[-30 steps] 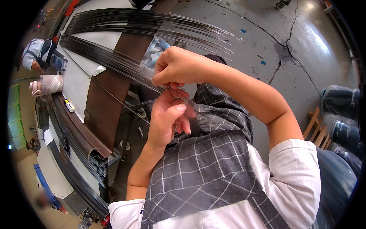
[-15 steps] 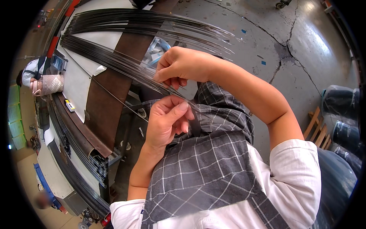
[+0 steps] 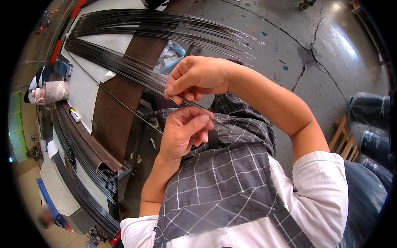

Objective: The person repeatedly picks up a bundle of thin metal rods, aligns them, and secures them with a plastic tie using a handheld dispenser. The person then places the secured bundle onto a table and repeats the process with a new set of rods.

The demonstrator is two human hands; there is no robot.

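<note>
Thin dark flexible rods [image 3: 124, 64] run in a long bundle from the worktable toward my lap. My right hand [image 3: 200, 78] is closed over this bundle near its loose ends, thumb and fingertips pinched together on the rods. Just below, my left hand [image 3: 182, 130] is curled, with the rod ends passing along its index finger and past the thumb. Its fingers partly hide how the ends are gripped. A second fan of similar rods [image 3: 161, 22] lies farther off, its tips hanging past the table's edge, untouched by either hand.
The brown-edged worktable [image 3: 111, 111] bears white sheets and a small yellow-and-white tool [image 3: 75, 115]. A clear bag with blue contents [image 3: 170, 53] sits beyond my right hand. Wrapped dark rolls [image 3: 370, 111] and a wooden pallet [image 3: 345, 138] stand at right. Another person [image 3: 41, 78] is at far left.
My right hand has shifted slightly down and left along the rods. My left hand has dropped a little lower and to the right. The far fan of rods lies as before.
</note>
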